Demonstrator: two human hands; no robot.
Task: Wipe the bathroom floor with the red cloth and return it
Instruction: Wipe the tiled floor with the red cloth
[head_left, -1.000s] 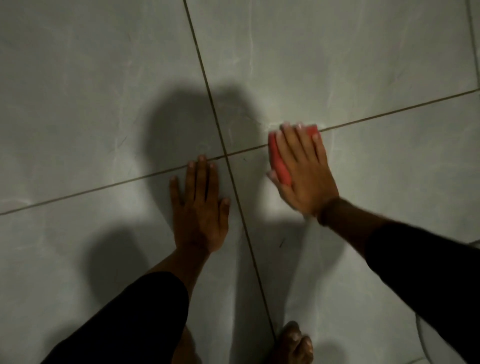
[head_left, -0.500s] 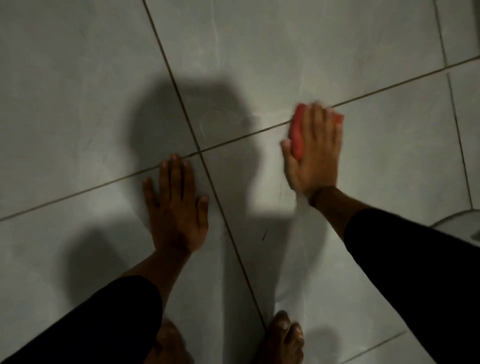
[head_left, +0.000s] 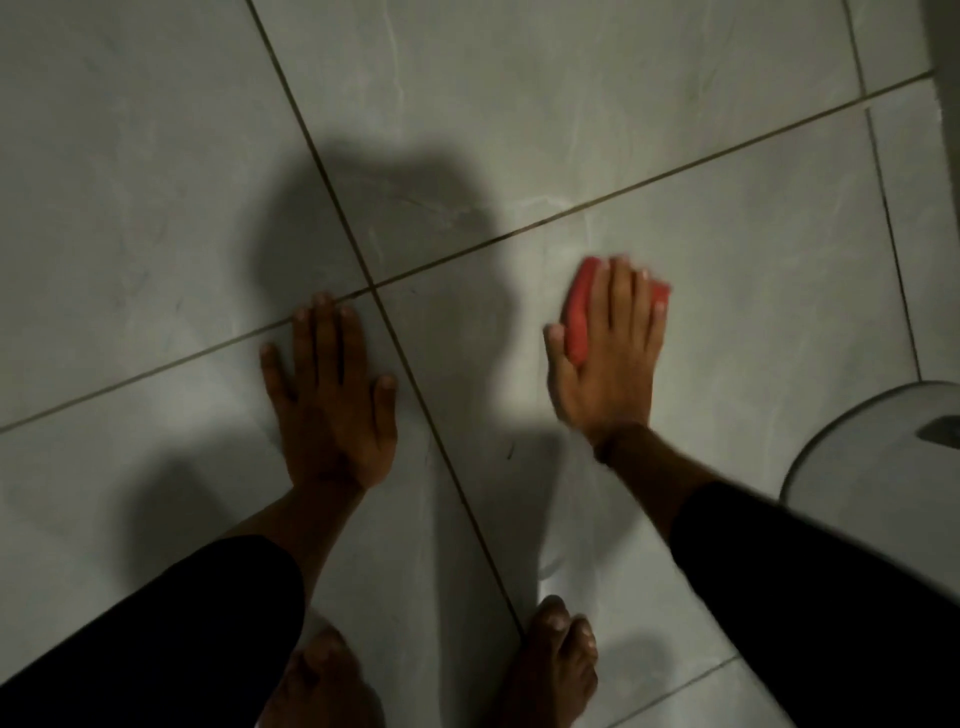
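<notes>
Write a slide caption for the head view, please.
Right hand presses folded red cloth onto grey tiled floor; left hand braces flat.

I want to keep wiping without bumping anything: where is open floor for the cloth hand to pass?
Open tile lies beyond the red cloth, up past the grout line, and between the right hand and left hand. It is tighter to the right, by the white rounded fixture, and nearest the person, by the bare feet.

a rounded white plastic lid-like object (head_left: 852, 457), maybe a bin or toilet part, is sitting at the right edge, cut off by the frame. two bare feet (head_left: 550, 670) are standing at the bottom edge. dark head-shaped shadow (head_left: 395, 208) is falling over thin brown grout lines (head_left: 452, 254).
</notes>
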